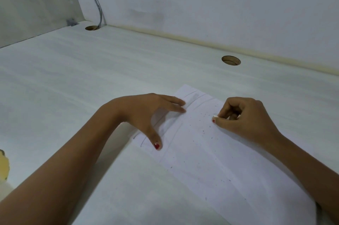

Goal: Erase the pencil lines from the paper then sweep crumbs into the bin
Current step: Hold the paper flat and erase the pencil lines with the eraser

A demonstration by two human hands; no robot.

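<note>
The paper (211,160) is laid flat on the desk (91,87), its long axis running diagonally from the far left toward the near right. Faint pencil lines (142,142) are drawn across its width near the far end. Dark crumbs (203,130) are scattered over it. A small white eraser (215,115) is pinched against the sheet by the right hand (245,116), fingers curled. The far end is pressed down by the left hand (146,111), fingers straight, thumb spread.

Only a white tip of the eraser (215,115) shows in the right hand (244,116); the left edge crops a yellowish object (3,166).
</note>
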